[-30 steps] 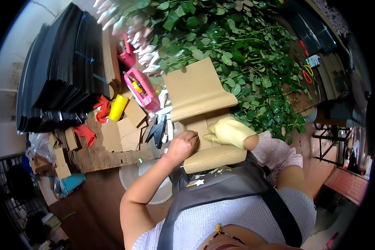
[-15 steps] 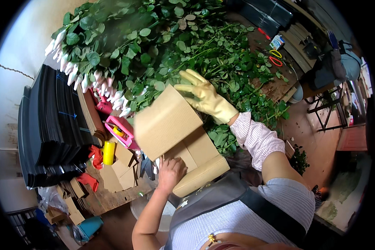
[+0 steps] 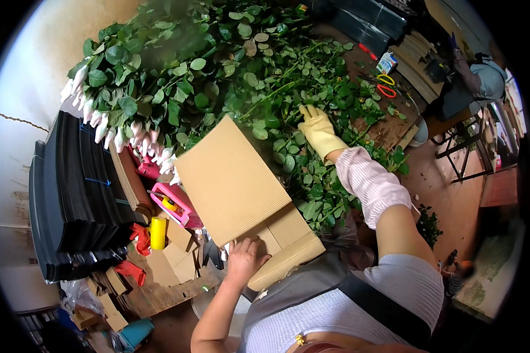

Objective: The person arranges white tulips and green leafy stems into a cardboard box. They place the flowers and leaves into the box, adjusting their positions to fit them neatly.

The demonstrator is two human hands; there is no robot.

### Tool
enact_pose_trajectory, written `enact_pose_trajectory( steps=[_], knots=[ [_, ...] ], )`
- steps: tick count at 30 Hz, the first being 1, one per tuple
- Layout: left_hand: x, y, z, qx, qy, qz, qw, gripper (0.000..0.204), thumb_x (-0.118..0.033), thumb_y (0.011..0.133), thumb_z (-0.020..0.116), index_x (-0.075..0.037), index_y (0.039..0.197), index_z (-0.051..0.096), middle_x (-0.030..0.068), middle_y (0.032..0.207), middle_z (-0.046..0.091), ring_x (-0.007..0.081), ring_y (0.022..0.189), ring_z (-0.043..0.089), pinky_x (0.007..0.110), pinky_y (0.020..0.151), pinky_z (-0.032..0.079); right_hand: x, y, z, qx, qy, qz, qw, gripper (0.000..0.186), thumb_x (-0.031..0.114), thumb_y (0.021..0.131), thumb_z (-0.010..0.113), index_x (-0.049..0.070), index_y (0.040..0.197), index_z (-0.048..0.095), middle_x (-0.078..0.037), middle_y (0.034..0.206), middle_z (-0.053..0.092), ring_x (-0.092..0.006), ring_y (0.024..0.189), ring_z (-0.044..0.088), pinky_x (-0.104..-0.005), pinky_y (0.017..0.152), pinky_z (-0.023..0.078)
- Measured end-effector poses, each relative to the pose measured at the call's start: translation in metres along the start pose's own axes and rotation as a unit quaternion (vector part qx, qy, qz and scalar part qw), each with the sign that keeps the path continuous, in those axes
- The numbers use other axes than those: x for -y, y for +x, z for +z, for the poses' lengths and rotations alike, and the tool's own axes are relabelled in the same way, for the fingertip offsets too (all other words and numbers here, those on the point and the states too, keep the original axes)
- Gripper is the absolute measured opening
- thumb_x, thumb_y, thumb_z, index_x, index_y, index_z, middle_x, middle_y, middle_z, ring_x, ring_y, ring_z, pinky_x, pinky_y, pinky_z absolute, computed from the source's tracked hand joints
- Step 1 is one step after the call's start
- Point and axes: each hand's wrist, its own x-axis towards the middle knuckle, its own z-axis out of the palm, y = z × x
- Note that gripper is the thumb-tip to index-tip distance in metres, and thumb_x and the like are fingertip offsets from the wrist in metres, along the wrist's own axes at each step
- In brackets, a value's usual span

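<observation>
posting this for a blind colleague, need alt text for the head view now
A bare left hand touches folded ribbed cardboard, while the yellow-gloved right hand is at a heap of leafy green stems. Pale flower heads, a pink dispenser and stacked black sheets are at left.

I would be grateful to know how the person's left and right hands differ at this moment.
The left hand is bare, while the right hand wears a yellow glove. The left hand is at the cardboard; the right hand is farther forward, at the greenery. Both show their backs to the camera.
</observation>
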Motion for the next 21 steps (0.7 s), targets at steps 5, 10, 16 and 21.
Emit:
enact_pose_trajectory(
  steps=[5,10,16,21],
  knots=[
    [0.003,-0.006,0.006,-0.020,0.000,-0.007,1.000,0.053,-0.033,0.076,0.087,-0.007,0.118,0.067,0.0051,0.122,0.066,0.0274,0.107,0.067,0.063,0.116,0.033,-0.001,0.025,-0.106,0.040,-0.010,-0.086,0.995,0.029,0.009,0.090,0.059,0.016,0.110,0.078,-0.011,0.154,0.055,-0.0263,0.145,0.048,-0.0424,0.122,0.031],
    [0.005,-0.006,0.007,-0.028,0.003,0.007,1.000,0.053,-0.030,0.075,0.087,-0.007,0.118,0.067,0.0044,0.122,0.066,0.0270,0.110,0.067,0.066,0.116,0.033,-0.079,0.016,-0.121,0.046,-0.022,-0.086,0.995,0.020,0.014,0.080,0.064,0.011,0.094,0.078,-0.012,0.110,0.077,-0.0315,0.105,0.073,-0.0410,0.085,0.059],
    [0.011,-0.001,0.008,-0.034,0.017,0.042,0.998,0.048,-0.029,0.080,0.083,-0.006,0.120,0.069,0.0069,0.123,0.067,0.0279,0.116,0.065,0.065,0.117,0.032,-0.142,0.010,-0.145,0.050,0.026,0.157,0.986,0.039,0.014,0.089,0.068,0.009,0.128,0.068,-0.015,0.111,0.075,-0.0309,0.100,0.073,-0.0384,0.084,0.059],
    [0.016,-0.011,0.013,-0.041,-0.021,0.042,0.998,0.051,-0.030,0.082,0.083,-0.004,0.124,0.070,0.0097,0.125,0.068,0.0337,0.125,0.062,0.065,0.120,0.029,-0.102,-0.060,-0.214,-0.205,0.229,-0.058,0.950,0.045,-0.008,0.085,0.062,0.008,0.126,0.070,-0.017,0.117,0.074,-0.0331,0.104,0.072,-0.0389,0.088,0.059]
  ],
)
